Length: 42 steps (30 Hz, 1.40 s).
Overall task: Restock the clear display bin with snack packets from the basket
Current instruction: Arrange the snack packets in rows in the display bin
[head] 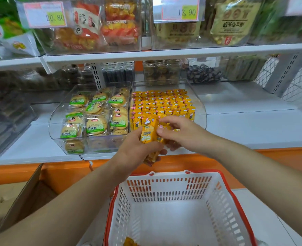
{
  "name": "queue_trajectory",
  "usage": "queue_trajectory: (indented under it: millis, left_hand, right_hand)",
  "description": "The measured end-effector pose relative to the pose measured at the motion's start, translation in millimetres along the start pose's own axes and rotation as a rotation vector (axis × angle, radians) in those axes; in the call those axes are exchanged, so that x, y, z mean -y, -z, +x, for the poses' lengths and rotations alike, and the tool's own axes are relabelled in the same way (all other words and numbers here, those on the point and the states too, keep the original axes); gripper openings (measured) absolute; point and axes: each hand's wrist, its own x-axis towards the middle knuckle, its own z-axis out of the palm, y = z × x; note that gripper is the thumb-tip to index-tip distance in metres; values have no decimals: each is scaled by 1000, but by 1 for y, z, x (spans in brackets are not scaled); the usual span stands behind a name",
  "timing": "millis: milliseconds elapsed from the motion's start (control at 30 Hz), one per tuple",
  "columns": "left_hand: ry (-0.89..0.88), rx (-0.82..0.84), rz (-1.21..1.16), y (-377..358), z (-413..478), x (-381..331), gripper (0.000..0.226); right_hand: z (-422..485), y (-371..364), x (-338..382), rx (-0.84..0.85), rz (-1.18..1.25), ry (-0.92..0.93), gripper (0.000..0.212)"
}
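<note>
- The white shelf [253,125] ran across the whole view, with an orange strip under its front edge.
- A white basket [173,189] with a red rim sat below that front edge; one yellow packet [129,242] lay on its floor at the near side.
- The clear bin [198,103] stood at the shelf's front edge, near the middle, filled with rows of yellow snack packets [162,103].
- A second bin [58,118] touched its left side, holding round biscuits with green labels.
- The left hand [137,151] hovered over the clear bin's front wall, fingers wrapped around a bunch of packets [149,134].
- The right hand [180,132] met it from the right, thumb and curled fingers pinching the top of the same bunch.
</note>
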Motion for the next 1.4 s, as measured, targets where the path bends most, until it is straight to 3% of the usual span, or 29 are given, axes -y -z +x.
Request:
queue_trajectory:
  millis: [200, 333, 433, 500, 633, 700, 800, 933, 1133, 1233, 1300, 1400]
  left_hand:
    - [54, -60, -102, 9, -4, -6, 29]
    - [45, -91, -115, 17, -5, -11, 16]
    - [17, -147, -113, 13, -3, -11, 15]
    - [10, -168, -107, 12, -1, -11, 17]
    - [12, -142, -27, 11, 1, -7, 23]
    - [21, -135, 2, 10, 2, -6, 26]
    - [33, -136, 53, 13, 2, -6, 29]
    - [70, -131, 81, 14, 2, -8, 42]
    - [52, -43, 109, 13, 2, -4, 10]
    - [30, -23, 109, 12, 1, -2, 20]
    - [41, -10, 109, 11, 1, -3, 15]
    - [62, 4, 120, 10, 2, -4, 24]
  right_hand:
    - [-5, 22, 1, -47, 259, -59, 17]
    - [-4, 27, -2, -69, 481, -144, 13]
    - [-7, 19, -5, 61, 340, -173, 10]
    - [-9, 10, -7, 137, 235, -169, 26]
    - [-9, 0, -7, 166, 220, -117, 81]
    - [-9, 0, -6, 155, 160, -102, 88]
    - [-8, 6, -7, 106, 182, -129, 78]
    - [-2, 27, -6, -8, 174, -75, 43]
    - [5, 75, -12, -371, -157, 88, 44]
    - [15, 83, -27, -524, -473, 113, 44]
    - [23, 83, -37, -550, -705, 105, 45]
    - [31, 81, -47, -523, -842, 94, 45]
